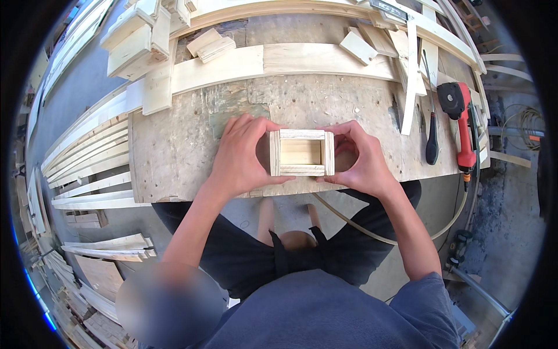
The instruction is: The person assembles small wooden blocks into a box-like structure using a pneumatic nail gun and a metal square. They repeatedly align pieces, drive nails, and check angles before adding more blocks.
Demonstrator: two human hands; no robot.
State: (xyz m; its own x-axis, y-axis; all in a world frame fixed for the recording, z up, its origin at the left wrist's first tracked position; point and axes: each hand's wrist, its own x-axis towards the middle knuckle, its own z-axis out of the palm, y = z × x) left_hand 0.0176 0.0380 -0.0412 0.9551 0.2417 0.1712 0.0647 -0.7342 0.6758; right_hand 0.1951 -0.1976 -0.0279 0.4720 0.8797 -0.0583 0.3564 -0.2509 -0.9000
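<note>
A small rectangular wooden box frame (302,134), made of short boards, stands at the near edge of the workbench with its open side up. My left hand (241,154) grips its left end, thumb and fingers at opposite corners. On the right end, my right hand (363,157) holds it the same way, the fingers curved around the end board. Pale wood shows inside the frame. The palm sides of both hands and the frame's underside are hidden.
The worn plywood workbench (192,139) spans the middle. At its right lie a red and black air nailer (462,125) with a hose (378,237) and a screwdriver (432,139). Long boards (232,65) and wood blocks (216,47) line the far side; stacked strips (93,154) lie left.
</note>
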